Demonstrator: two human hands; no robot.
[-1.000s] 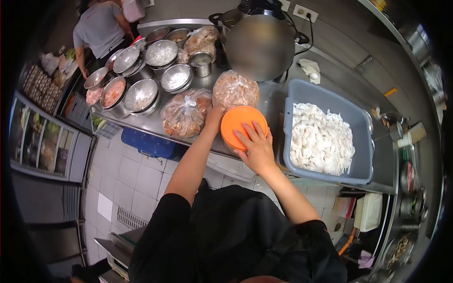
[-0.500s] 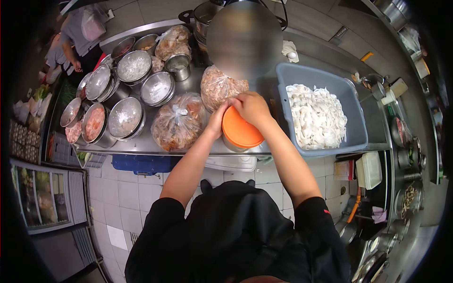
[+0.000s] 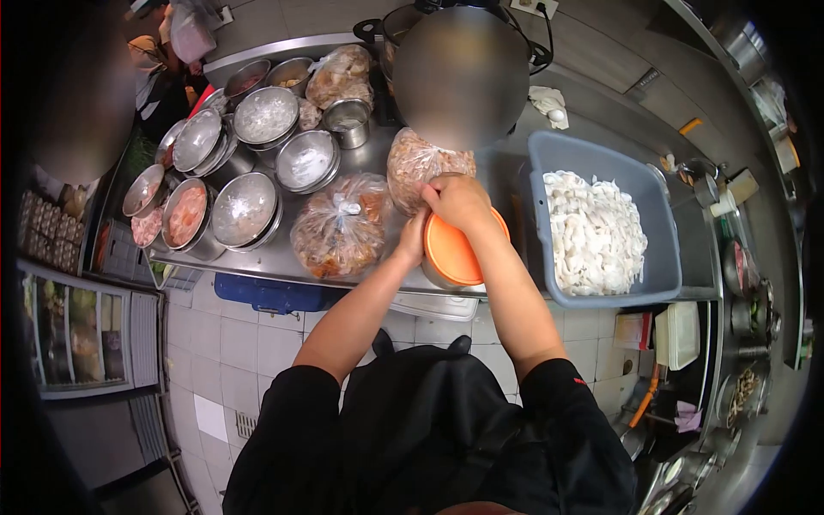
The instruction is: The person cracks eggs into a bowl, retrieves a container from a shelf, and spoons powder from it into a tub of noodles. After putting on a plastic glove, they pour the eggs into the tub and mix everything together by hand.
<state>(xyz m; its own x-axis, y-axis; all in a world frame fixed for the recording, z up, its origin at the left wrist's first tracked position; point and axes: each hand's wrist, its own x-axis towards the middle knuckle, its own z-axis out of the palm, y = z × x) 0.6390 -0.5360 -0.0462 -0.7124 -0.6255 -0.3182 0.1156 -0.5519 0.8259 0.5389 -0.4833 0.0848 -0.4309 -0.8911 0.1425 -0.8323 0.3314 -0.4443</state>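
A round tub with an orange lid (image 3: pixel 453 249) stands near the front edge of the steel table. My left hand (image 3: pixel 414 239) is closed against the tub's left side. Over the far rim of the lid, my right hand (image 3: pixel 460 202) is curled with its fingers bent; its forearm covers the lid's right part. Just behind both hands lies a clear plastic bag of pinkish-brown food pieces (image 3: pixel 416 167). A knotted clear bag with browner pieces (image 3: pixel 340 227) rests to the left of my left hand.
Stacked metal bowls (image 3: pixel 245 210), some with white powder, crowd the table's left side. A grey-blue bin (image 3: pixel 674 249) holding white strips stands at right. Behind is a pot (image 3: pixel 399 26); a blurred patch hides part of the back. Another person (image 3: pixel 154 69) is at far left.
The view has shifted, so the table's contents appear farther right and a little lower. My right hand has curled more over the lid's rim. My left hand stays at the tub's side.
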